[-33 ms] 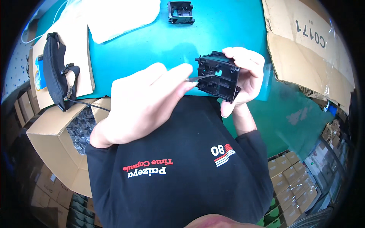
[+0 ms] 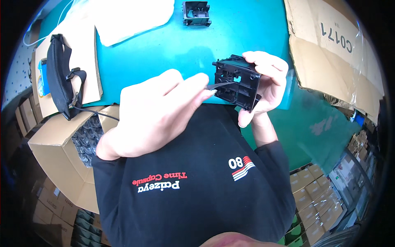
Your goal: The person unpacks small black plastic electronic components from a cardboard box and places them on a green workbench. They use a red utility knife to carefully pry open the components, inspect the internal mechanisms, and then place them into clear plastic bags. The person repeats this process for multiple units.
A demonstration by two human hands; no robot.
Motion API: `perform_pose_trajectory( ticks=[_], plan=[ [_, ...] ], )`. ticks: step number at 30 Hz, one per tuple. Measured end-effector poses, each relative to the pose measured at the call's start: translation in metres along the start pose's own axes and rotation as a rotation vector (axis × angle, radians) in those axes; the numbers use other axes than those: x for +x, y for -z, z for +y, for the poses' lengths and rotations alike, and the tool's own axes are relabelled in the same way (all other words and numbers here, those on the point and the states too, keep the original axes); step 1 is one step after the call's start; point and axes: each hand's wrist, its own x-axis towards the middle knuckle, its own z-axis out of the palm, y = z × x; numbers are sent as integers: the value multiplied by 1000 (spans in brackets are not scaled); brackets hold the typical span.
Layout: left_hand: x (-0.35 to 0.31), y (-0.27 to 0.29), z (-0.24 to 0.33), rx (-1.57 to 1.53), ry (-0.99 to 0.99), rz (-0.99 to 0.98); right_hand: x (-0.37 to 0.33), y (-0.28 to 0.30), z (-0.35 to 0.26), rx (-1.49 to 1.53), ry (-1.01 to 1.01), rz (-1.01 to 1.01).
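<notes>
My left hand [image 2: 158, 109] is closed around a pair of dark, thin tweezers [image 2: 218, 85]. Their pointed end reaches across the open face of a black plastic housing [image 2: 236, 86], close to a small square hole in it. Whether the tip touches the plastic I cannot tell. My right hand [image 2: 271, 80] grips that housing from its right side, with fingers over the top and thumb below, and holds it tilted above the table's near edge. Ribs, pegs and openings show on the face of the part.
A similar black housing [image 2: 196, 14] stands at the back of the green table [image 2: 144, 61]. A white bag [image 2: 131, 18] lies far left, near a black belt bag [image 2: 61, 78] on cardboard. An open carton [image 2: 53, 144] stands lower left; a large cardboard box [image 2: 333, 49] is at right.
The tweezers have shifted slightly to the right and their angle has changed a little. The housing and my right hand have barely moved.
</notes>
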Motion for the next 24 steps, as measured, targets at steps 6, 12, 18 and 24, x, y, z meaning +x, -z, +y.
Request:
perform_pose_trajectory(
  ticks=[6, 12, 18, 24],
  plan=[
    [4, 3, 5, 144, -25, -23, 7, 3, -3, -192, 103, -54],
    [7, 3, 8, 153, -31, -30, 11, 5, -4, -219, 117, -128],
    [7, 2, 7, 119, -37, -32, 14, 6, -3, -227, 171, -193],
    [8, 3, 7, 68, -51, -38, 14, -4, -5, -129, 120, -26]
  ],
)
